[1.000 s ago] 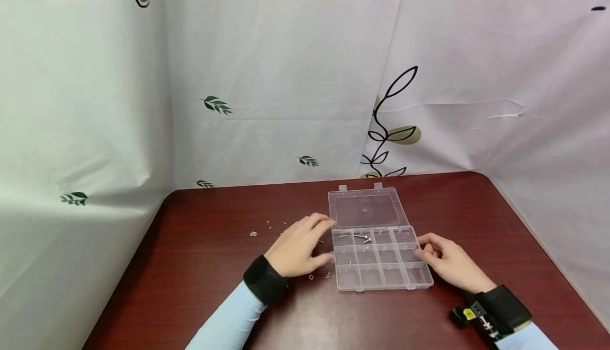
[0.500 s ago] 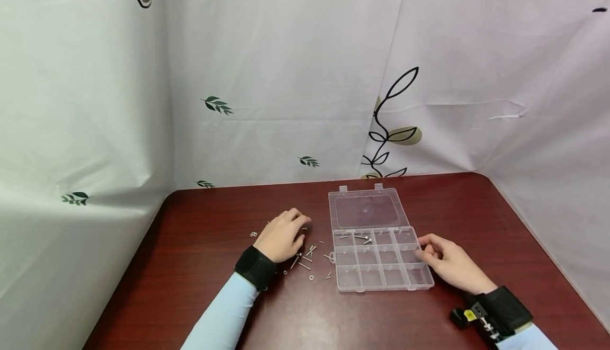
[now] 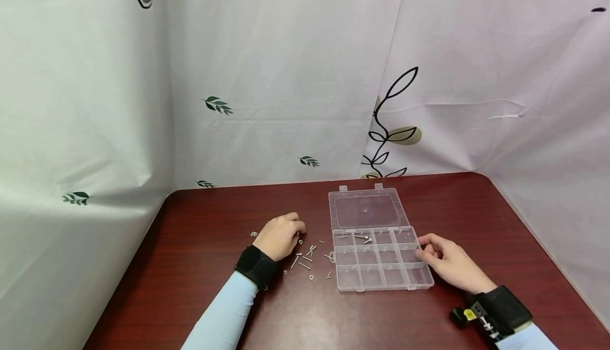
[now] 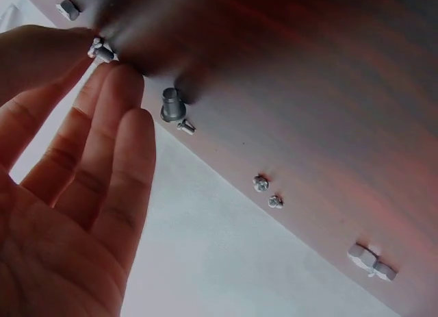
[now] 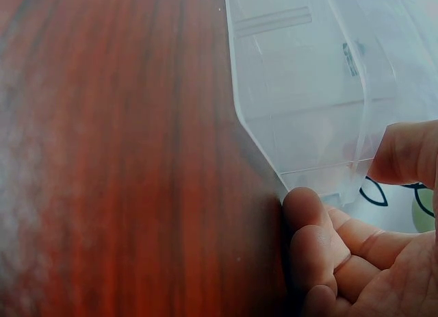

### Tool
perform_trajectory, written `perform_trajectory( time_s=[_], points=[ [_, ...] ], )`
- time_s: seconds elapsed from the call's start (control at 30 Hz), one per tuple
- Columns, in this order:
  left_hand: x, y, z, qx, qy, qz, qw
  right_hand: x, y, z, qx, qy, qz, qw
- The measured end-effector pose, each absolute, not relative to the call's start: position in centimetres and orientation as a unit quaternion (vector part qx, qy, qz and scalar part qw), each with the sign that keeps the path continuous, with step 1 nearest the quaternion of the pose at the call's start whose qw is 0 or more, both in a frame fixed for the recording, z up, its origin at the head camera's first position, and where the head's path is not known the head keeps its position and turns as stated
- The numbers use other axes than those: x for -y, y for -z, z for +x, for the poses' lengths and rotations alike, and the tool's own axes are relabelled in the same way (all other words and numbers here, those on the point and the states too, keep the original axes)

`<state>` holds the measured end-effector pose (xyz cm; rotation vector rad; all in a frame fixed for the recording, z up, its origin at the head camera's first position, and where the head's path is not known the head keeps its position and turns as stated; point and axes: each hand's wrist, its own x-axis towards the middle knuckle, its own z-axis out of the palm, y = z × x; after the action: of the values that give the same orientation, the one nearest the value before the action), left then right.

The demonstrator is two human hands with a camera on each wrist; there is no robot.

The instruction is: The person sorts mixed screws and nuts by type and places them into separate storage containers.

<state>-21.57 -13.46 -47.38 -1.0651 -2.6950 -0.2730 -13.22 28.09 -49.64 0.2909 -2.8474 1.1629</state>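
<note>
In the head view my left hand is down at the table, left of a clear plastic compartment box. Its thumb and fingertips meet around a small silver screw in the left wrist view. Near those fingertips are a nut, a flanged cylindrical metal piece standing upright, and a tiny screw. My right hand grips the box's right side, thumb at the upper rim and curled fingers low against the wall. The box's lid lies open toward the back.
Several loose screws lie between my left hand and the box, with a washer-like ring nearby. Two nuts sit farther left. Longer bolts rest in the box's back row. A printed cloth hangs behind the table.
My left hand has moved left from the box's edge to the scattered hardware, its fingers curling inward at the tabletop. The right hand stays on the box.
</note>
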Motion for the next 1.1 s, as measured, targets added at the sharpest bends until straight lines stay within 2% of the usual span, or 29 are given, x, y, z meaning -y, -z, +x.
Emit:
perform_trajectory(
  time_s=[0.5, 1.1],
  points=[
    [13.5, 47.0, -21.4, 0.926, 0.081, -0.354, 0.101, -28.1, 49.6, -13.3, 0.922, -0.373, 0.096, 0.029],
    [10.0, 46.4, -19.3, 0.892, 0.118, -0.42, 0.123, -28.0, 49.5, -13.2, 0.921, -0.376, 0.099, 0.03]
  ],
)
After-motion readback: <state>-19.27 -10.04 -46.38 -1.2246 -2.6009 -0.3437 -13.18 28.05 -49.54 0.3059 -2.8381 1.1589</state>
